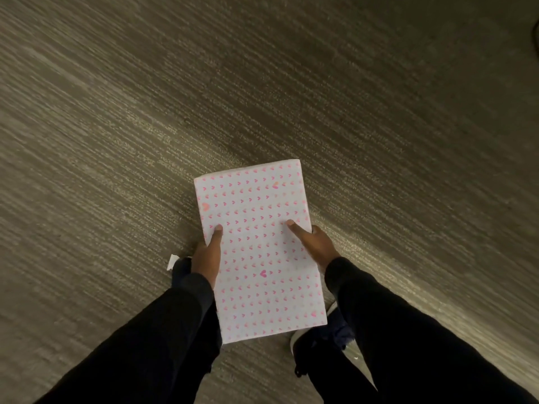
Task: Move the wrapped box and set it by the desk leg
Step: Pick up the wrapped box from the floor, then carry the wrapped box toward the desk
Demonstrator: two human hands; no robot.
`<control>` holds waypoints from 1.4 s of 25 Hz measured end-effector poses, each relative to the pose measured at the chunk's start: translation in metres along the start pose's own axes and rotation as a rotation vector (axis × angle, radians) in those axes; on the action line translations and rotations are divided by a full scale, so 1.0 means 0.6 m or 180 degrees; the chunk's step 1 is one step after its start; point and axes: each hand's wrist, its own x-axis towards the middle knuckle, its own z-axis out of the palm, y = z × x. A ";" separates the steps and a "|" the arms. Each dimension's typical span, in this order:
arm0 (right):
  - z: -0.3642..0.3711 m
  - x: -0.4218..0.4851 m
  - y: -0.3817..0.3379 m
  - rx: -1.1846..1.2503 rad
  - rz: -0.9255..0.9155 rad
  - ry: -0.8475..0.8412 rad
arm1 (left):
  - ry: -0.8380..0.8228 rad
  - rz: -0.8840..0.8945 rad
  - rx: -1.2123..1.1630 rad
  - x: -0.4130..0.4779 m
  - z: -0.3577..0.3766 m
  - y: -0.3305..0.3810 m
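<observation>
Here is the flat rectangular box wrapped in white paper with small pink hearts (pixel 258 252), held out in front of the body, level and well above the ribbed grey-brown carpet floor (pixel 116 126), carried between both hands. The left hand (pixel 207 258) clamps the left long edge, thumb pressed flat on the top face, and the other fingers are tucked underneath out of sight; the right hand (pixel 316 243) mirrors it on the right long edge, thumb on top, the rest hidden below. So both hands are closed on the box, a proper two-sided pinch, at about the middle of its length. The box's long axis runs straight away from the person, with a slight lean to the right at the far end, and its near short edge sits close to the body above a dark shoe with a pale sole (pixel 320 342). Black sleeves (pixel 408 330) come in from both lower corners. Neither hand is the nearer one; they share the load evenly. No desk leg is anywhere in view, only carpet, so my read is that this is mid-carry and the target has yet to be found; the set-down will likely mean lowering the far short edge first, though which way to turn I cannot tell
</observation>
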 end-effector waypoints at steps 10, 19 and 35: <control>-0.147 -0.196 -0.152 -0.0056 -0.0437 0.0263 | -0.0595 0.0456 -0.0245 -0.198 0.000 0.170; -0.373 -0.474 -0.354 -0.0449 -0.0835 0.0459 | -0.0619 0.0748 -0.0051 -0.526 0.018 0.412; -0.518 -0.322 -0.597 -0.0607 -0.0714 0.0541 | -0.0992 0.0802 -0.0250 -0.427 0.200 0.679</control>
